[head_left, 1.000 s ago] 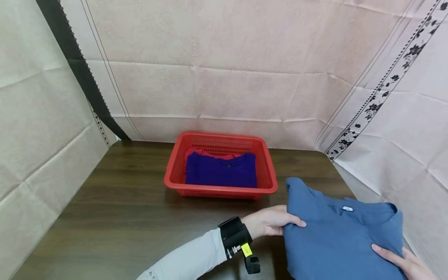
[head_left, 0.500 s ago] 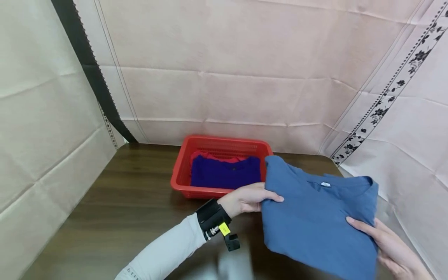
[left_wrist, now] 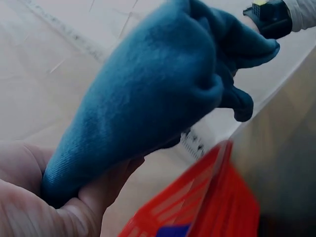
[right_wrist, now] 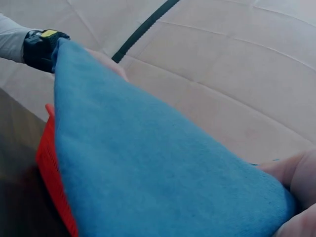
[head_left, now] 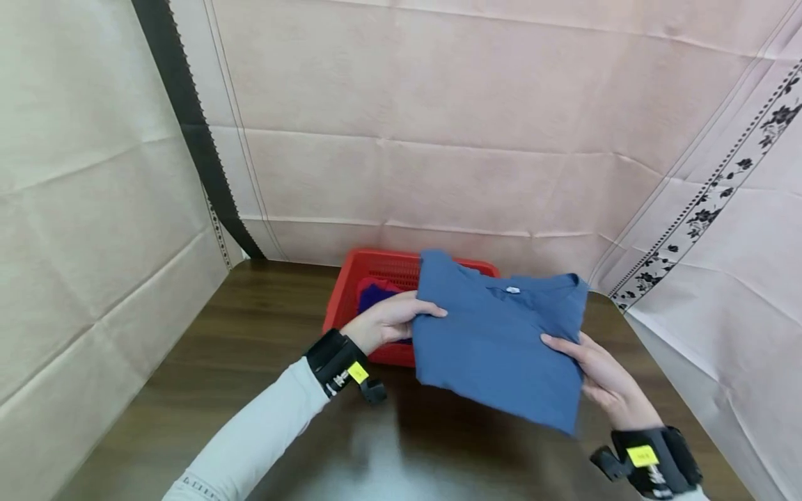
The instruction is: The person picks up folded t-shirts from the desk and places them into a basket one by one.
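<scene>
A folded blue shirt is held up between both hands, its neckline with a small white tag toward the back. My left hand grips its left edge, thumb on top; in the left wrist view the shirt bulges out from that grip. On the opposite edge my right hand pinches the cloth, thumb on top and the other fingers hidden beneath. Behind and partly under the shirt stands a red plastic basket. Inside it a folded dark purple shirt shows only at its left part, with red cloth behind.
The basket stands on a brown wooden table near its back edge. Light cloth sheets hang behind and at both sides of the table. Each wrist wears a black camera strap.
Both hands have carried the blue shirt left and toward the back, from the right of the basket to over its right part. More of the right arm shows now.
</scene>
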`<state>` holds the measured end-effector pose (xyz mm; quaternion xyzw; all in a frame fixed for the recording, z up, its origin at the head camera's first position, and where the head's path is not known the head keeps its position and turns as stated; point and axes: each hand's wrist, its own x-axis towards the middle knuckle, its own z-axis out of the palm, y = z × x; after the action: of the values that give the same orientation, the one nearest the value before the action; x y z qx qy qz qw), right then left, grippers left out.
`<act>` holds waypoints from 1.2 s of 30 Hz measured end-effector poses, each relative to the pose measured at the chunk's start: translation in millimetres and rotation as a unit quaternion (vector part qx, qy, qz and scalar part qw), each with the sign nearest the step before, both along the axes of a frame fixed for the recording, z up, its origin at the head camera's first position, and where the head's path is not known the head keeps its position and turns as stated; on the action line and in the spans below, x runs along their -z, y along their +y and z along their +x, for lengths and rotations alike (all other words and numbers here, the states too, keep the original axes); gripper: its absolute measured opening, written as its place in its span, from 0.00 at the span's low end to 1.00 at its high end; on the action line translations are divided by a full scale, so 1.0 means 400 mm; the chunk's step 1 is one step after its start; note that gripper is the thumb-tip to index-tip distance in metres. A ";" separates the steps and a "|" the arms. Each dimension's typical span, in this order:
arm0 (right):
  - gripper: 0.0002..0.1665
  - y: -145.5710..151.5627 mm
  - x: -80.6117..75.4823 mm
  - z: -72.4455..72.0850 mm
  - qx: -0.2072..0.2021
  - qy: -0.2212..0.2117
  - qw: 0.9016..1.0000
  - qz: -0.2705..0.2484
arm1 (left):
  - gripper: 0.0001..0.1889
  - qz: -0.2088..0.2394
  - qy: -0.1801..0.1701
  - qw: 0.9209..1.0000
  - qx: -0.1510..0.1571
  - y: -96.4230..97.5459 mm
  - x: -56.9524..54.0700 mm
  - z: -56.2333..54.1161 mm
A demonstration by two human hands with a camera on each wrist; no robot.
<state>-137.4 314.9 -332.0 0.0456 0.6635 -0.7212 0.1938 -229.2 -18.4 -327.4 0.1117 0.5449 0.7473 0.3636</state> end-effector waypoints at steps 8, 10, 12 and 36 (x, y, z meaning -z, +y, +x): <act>0.51 -0.100 0.027 -0.147 -0.033 0.028 0.998 -0.037 | 0.15 -0.029 0.008 0.998 -0.059 -0.102 0.017 -0.086; 0.49 -0.122 0.037 -0.182 -0.034 0.024 0.998 -0.051 | 0.16 -0.035 0.011 0.997 -0.071 -0.118 0.025 -0.107; 0.48 -0.142 0.049 -0.212 -0.027 0.010 0.998 -0.062 | 0.20 -0.043 0.014 0.996 -0.079 -0.131 0.035 -0.125; 0.52 -0.233 0.130 -0.350 0.001 0.076 0.996 0.047 | 0.35 -0.145 -0.015 0.981 -0.125 -0.179 0.137 -0.214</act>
<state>-277.3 221.8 -384.1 0.0000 0.7093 -0.6909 0.1395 -314.9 -90.0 -382.2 -0.0224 0.6517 0.7015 0.2876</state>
